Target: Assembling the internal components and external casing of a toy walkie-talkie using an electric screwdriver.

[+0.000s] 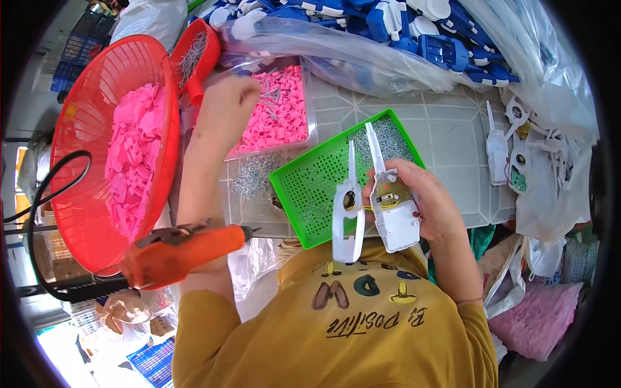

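My right hand (424,200) holds a white plastic toy shell (394,216), split in two halves joined by thin wires, over a green perforated tray (310,187) that holds small screws. The second half (348,216) hangs to the left of my fingers. My left hand (226,100) reaches forward into a clear tray of small pink plastic parts (281,116), fingers curled down on them. An orange electric screwdriver (184,249) lies across my left forearm.
A red basket (84,149) full of pink pieces stands at the left, a red scoop with screws (197,55) behind it. Bags of blue and white parts (401,32) fill the back. Finished white shells (517,155) lie at the right.
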The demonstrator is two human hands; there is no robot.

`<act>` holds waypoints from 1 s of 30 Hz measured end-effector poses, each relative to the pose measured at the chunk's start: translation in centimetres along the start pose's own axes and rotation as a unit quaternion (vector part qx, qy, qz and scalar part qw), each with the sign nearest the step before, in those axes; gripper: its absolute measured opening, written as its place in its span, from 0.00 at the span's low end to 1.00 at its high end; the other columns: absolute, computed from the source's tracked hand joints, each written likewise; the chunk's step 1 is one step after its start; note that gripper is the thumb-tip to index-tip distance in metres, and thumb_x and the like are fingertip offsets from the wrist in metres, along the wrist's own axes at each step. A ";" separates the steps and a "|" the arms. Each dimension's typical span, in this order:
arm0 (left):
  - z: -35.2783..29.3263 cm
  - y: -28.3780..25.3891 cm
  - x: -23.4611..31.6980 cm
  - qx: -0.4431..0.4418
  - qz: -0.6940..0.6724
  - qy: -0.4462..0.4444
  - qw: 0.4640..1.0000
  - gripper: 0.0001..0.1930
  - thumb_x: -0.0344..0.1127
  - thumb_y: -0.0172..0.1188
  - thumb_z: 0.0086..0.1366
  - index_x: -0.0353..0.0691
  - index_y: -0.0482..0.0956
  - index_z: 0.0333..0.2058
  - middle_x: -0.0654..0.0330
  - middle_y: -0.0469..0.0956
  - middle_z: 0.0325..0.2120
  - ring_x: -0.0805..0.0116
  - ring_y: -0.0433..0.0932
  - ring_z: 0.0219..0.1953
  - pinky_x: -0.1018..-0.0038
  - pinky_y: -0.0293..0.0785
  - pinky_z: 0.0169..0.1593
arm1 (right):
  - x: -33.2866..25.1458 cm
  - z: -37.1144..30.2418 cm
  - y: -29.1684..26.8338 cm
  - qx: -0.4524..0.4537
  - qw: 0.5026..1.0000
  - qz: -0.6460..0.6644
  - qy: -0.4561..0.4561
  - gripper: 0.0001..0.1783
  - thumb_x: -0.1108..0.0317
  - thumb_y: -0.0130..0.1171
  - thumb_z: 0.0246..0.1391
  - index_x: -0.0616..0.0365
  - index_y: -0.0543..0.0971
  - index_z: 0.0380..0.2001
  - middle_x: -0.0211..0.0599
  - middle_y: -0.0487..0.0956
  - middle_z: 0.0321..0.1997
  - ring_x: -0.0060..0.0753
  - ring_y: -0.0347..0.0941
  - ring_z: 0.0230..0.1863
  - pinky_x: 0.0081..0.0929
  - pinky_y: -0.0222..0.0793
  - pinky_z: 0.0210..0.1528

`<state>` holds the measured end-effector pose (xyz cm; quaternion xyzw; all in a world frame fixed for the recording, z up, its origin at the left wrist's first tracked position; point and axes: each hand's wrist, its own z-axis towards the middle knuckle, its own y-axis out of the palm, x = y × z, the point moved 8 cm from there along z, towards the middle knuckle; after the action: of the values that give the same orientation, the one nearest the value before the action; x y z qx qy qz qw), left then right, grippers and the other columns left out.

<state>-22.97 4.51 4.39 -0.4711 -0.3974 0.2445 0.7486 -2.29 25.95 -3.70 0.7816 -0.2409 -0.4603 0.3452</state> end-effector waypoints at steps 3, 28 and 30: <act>-0.9 2.8 -1.3 -0.091 0.003 0.018 0.996 0.10 0.24 0.62 0.55 0.36 0.82 0.37 0.55 0.79 0.30 0.61 0.78 0.32 0.70 0.74 0.39 | -0.2 0.1 0.1 0.002 1.000 -0.027 -0.015 0.23 0.59 0.52 0.64 0.67 0.72 0.53 0.47 0.80 0.45 0.37 0.79 0.45 0.34 0.80 0.46; -1.4 5.5 -2.9 -0.127 -0.067 -0.020 0.989 0.11 0.23 0.61 0.53 0.34 0.79 0.38 0.51 0.79 0.36 0.54 0.79 0.42 0.65 0.74 0.46 | 0.6 1.3 0.4 -0.059 0.998 0.010 0.009 0.21 0.64 0.49 0.60 0.70 0.70 0.51 0.46 0.80 0.42 0.39 0.79 0.42 0.35 0.78 0.45; -1.3 5.4 -2.0 -0.096 -0.001 0.087 0.992 0.10 0.24 0.61 0.51 0.33 0.80 0.35 0.49 0.78 0.31 0.50 0.78 0.39 0.59 0.73 0.45 | 0.5 1.4 0.5 -0.058 0.998 0.002 0.003 0.21 0.62 0.50 0.62 0.68 0.71 0.51 0.46 0.80 0.42 0.39 0.79 0.41 0.34 0.78 0.44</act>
<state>-22.93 4.72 -1.50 -0.5602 -0.3528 0.1621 0.7317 -3.31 24.85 -4.09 0.7609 -0.2147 -0.4705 0.3919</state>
